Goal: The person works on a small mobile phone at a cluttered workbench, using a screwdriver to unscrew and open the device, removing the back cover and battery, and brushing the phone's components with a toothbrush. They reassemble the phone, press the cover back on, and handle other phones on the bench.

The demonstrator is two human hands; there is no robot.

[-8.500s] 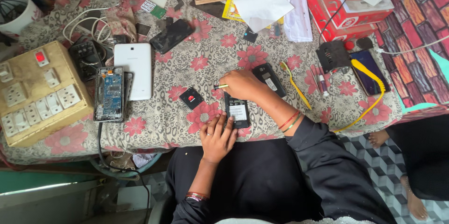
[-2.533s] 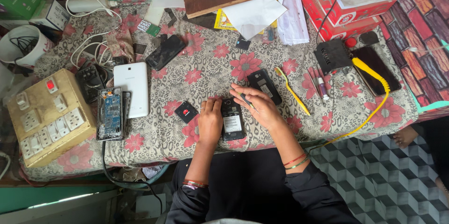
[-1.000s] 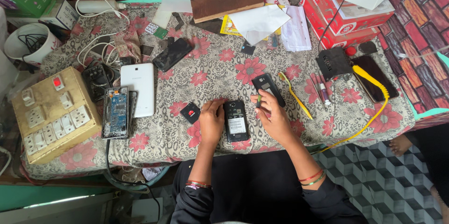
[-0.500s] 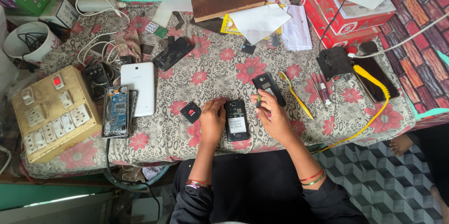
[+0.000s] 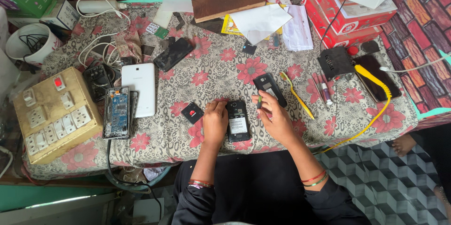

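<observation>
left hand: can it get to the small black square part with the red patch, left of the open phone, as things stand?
Probably yes. The left hand rests at the open phone's left edge, and the small black part lies just beside it on bare cloth, nothing between them.

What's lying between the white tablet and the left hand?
In the head view, a small black square part with a red spot lies between the white tablet and the left hand.

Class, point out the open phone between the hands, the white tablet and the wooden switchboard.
Open phone (image 5: 238, 121), head view, on its white label.
White tablet (image 5: 139, 89), head view, middle of its back.
Wooden switchboard (image 5: 54, 107), head view, on its top face.
</observation>
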